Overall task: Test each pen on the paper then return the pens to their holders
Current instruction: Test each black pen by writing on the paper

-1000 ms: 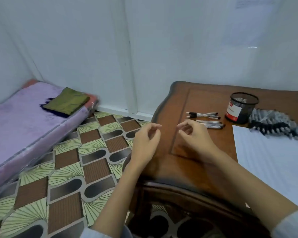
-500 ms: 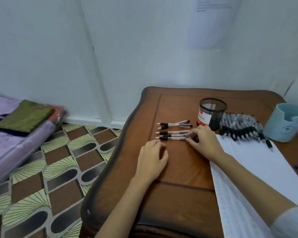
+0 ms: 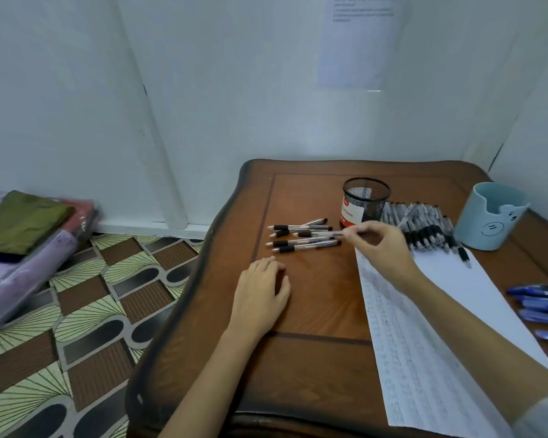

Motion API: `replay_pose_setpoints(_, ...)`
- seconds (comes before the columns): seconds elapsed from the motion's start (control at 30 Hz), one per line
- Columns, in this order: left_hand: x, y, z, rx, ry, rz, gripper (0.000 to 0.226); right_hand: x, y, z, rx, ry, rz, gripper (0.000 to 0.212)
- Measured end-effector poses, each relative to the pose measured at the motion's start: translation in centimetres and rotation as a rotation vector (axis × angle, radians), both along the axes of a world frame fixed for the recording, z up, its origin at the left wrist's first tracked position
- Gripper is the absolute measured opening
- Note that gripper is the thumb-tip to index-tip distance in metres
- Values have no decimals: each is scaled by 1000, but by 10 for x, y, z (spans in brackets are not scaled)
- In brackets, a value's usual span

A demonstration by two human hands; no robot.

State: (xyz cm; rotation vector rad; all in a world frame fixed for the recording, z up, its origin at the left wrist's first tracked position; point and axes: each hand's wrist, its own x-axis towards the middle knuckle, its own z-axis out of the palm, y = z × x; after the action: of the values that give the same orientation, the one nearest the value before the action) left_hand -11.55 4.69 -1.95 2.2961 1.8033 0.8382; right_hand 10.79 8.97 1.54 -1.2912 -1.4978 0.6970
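The right hand pinches one black-grip pen by its rear end between thumb and fingertips, its tip over the loose pens left of the mesh holder; the left hand rests loosely curled on the table, holding nothing. Held so far back, the pen could swing, nudge its neighbours or slip before reaching the paper

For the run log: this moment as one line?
step: pickup | right hand: pinches black-grip pen | left hand: rests on table | mesh holder: upright | paper: under right forearm
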Motion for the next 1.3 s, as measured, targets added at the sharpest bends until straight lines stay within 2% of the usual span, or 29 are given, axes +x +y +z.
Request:
replay_pose_setpoints(0.1,3,-2,1,0,28,-11,31,10,-6,19,-73,363,-101,16)
replay_pose_setpoints(0.2,14,-5,6,-14,-6,-59,28,26,-8,35,-155,738,-96,20)
replay_pose_setpoints(0.27,27,-7,11,-31,-34,-103,28,38,-12,37,-208,903,-111,24)
replay_pose_setpoints(0.43,68,-14,17,-52,-74,-201,29,63,-28,32,-376,1119,-4,51)
replay_pose_setpoints(0.57,93,-21,16,-78,-100,-295,26,77,-53,30,-368,1195,-98,34)
replay_pose_setpoints(0.63,103,-26,14,-74,-105,-341,27,85,-65,26,-356,1251,-81,36)
replay_pose_setpoints(0.73,116,-33,9,-61,-107,-396,28,96,-80,24,-376,1208,22,46)
replay_pose_setpoints(0.83,127,-40,5,-52,-116,-424,26,101,-93,21,-367,1080,-22,29)
replay_pose_setpoints(0.9,132,-43,0,-40,-96,-437,25,101,-103,12,-416,1081,-10,40)
replay_pose_setpoints(0.97,133,-44,-4,-26,-55,-447,27,103,-115,2,-526,958,-10,59)
replay_pose_setpoints(1.03,133,-45,-5,-18,-31,-451,28,101,-125,-6,-561,837,-60,67)
replay_pose_setpoints(1.1,132,-45,-7,-10,-24,-454,29,95,-133,-8,-516,793,-106,57)
replay_pose_setpoints(1.17,132,-45,-7,-10,-20,-453,30,92,-140,-10,-449,652,-161,37)
replay_pose_setpoints(1.23,133,-45,-8,-14,-21,-449,30,91,-144,-12,-389,494,-212,35)
replay_pose_setpoints(1.3,133,-46,-8,-16,-26,-448,29,91,-147,-16,-354,420,-233,38)
